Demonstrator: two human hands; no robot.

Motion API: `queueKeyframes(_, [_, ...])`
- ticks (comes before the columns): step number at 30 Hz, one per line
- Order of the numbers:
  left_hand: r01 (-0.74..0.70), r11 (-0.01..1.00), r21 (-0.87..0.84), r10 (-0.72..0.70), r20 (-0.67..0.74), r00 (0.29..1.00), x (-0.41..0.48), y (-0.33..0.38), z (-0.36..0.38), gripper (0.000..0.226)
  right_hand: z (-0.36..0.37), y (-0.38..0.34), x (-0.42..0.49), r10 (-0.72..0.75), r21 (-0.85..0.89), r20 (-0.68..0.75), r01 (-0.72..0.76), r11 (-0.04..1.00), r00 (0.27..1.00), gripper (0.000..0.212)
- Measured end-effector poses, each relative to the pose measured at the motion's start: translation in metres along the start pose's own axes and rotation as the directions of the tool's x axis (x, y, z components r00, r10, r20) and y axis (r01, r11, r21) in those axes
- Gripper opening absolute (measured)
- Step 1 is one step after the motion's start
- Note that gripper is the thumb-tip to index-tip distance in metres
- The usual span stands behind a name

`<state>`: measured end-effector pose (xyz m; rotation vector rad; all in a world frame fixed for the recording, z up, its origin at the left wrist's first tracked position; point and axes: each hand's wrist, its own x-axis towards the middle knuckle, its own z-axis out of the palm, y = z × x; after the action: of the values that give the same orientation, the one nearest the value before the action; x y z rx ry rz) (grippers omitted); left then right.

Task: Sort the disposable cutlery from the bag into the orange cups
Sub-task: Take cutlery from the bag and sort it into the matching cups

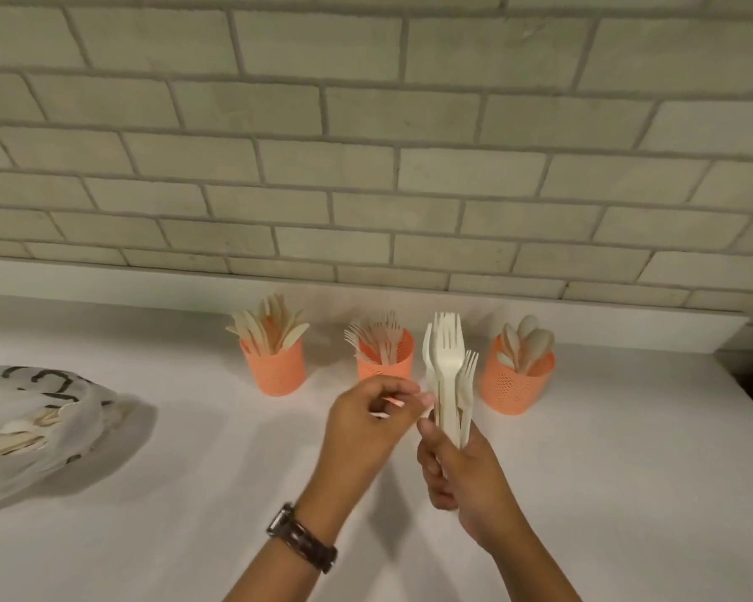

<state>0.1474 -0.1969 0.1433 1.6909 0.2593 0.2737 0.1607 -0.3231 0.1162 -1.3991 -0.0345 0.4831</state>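
Forks are being gripped by the right hand, thin pieces by the left hand; the middle cup seems next.

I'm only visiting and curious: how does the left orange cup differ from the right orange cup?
The left cup holds flat knives, fanned wide; the right cup holds round-bowled spoons, bunched closer. The left cup stands nearer the bag, the right cup farthest from it. Both are orange, perforated and upright.
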Motion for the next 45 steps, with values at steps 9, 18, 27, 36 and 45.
queueKeyframes(9, [0.147, 0.984, -0.098, -0.145, 0.029, 0.989, -0.009, 0.001, 0.016, 0.025, 0.000, 0.007, -0.005, -0.091, -0.233, -0.025, 0.083, 0.969, 0.996, 0.027])
queueKeyframes(18, [0.157, 0.974, -0.162, -0.132, 0.155, 0.979, 0.001, 0.002, 0.010, 0.014, -0.011, 0.002, -0.004, -0.048, -0.041, 0.050, 0.050, 0.998, 0.998, 0.036])
queueKeyframes(27, [0.168, 0.963, -0.209, -0.156, 0.072, 0.985, 0.023, 0.005, 0.006, 0.019, -0.022, 0.007, 0.006, -0.057, -0.049, -0.101, 0.052, 0.997, 0.993, 0.035])
queueKeyframes(36, [0.293, 0.901, -0.321, -0.223, 0.236, 0.946, 0.036, 0.011, 0.034, 0.020, -0.013, -0.011, 0.018, -0.294, -0.191, -0.229, 0.253, 0.948, 0.928, 0.010])
queueKeyframes(45, [0.204, 0.951, -0.233, -0.170, 0.158, 0.973, 0.050, 0.008, 0.028, 0.011, -0.025, -0.017, 0.019, -0.268, -0.175, -0.201, 0.235, 0.956, 0.942, 0.005])
